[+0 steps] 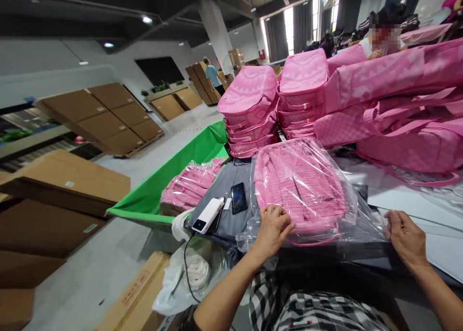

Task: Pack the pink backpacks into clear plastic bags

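Note:
A pink backpack lies flat on the table in front of me, inside a clear plastic bag. My left hand is closed at the near left corner of the backpack, its curled fingers gripping the plastic. Out to the right, my right hand pinches the edge of the same bag between thumb and fingers. Between the two hands the loose plastic is stretched out past the backpack's bottom edge. The fingertips of my left hand are partly hidden.
Behind stand stacked pink backpacks, with more pink bags to the right. On the left are a black phone, a white power bank and a green bin holding wrapped backpacks. Cardboard boxes fill the far left. A co-worker sits opposite.

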A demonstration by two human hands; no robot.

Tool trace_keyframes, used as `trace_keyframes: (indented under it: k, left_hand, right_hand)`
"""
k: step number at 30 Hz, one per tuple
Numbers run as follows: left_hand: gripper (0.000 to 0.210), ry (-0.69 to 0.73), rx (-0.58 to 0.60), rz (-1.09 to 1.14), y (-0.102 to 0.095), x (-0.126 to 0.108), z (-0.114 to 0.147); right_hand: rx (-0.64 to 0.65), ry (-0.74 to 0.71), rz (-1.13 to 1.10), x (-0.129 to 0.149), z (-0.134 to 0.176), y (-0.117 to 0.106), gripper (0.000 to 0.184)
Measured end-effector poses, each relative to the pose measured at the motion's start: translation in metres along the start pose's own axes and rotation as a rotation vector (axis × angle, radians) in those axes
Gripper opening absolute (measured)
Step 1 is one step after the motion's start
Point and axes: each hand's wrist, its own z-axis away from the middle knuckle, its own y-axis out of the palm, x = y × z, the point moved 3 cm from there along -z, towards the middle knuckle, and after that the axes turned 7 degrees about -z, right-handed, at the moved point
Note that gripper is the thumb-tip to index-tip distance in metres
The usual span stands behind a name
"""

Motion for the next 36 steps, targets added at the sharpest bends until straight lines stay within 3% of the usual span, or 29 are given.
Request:
trace_keyframes:
  k: [4,8,11,16,18,20,23,28,30,32,36]
  left_hand:
    - [0.027,-0.141,0.144,0.168,0.012,0.022,-0.021]
    - [0.031,-0.03,0.134,0.163,0.017,0.032,-0.019]
    - [0.03,0.112,0.022,0.036,0.014,0.028,-0.004]
    - [0.025,0.469,-0.257,-0.437,0.013,0.005,0.015]
    - [0.024,0.487,-0.278,-0.487,0.016,0.003,0.011]
    - [0.027,0.395,-0.232,-0.443,0.018,0.006,0.002]
    - [0.035,0.258,-0.083,-0.318,0.021,0.014,-0.011]
    - [0.042,0.224,0.117,-0.163,0.022,0.022,-0.019]
    - [0.045,0.219,0.142,-0.141,0.022,0.024,-0.021]
    - [0.048,0.223,0.14,-0.109,0.024,0.026,-0.022]
    - [0.059,0.235,0.116,0.036,0.026,0.026,-0.02]
  right_hand:
    - [0.045,0.0,0.089,-0.003,-0.012,0.008,0.065]
    - [0.09,-0.014,0.142,-0.003,-0.025,0.017,0.061]
    - [0.053,-0.079,0.113,-0.001,-0.023,0.014,0.059]
    - [-0.084,-0.054,0.071,-0.004,-0.001,-0.005,0.064]
    - [-0.122,-0.054,0.06,-0.004,0.003,-0.011,0.065]
    - [-0.117,-0.069,0.094,-0.002,-0.001,-0.011,0.068]
    - [0.004,-0.092,0.171,0.0,-0.018,0.003,0.075]
    - [0.183,-0.06,0.207,0.0,-0.036,0.021,0.076]
    - [0.169,-0.015,0.135,0.001,-0.033,0.009,0.074]
    - [0.071,-0.009,0.044,-0.001,-0.027,-0.022,0.07]
    - [-0.223,-0.058,0.224,-0.014,-0.017,-0.123,0.055]
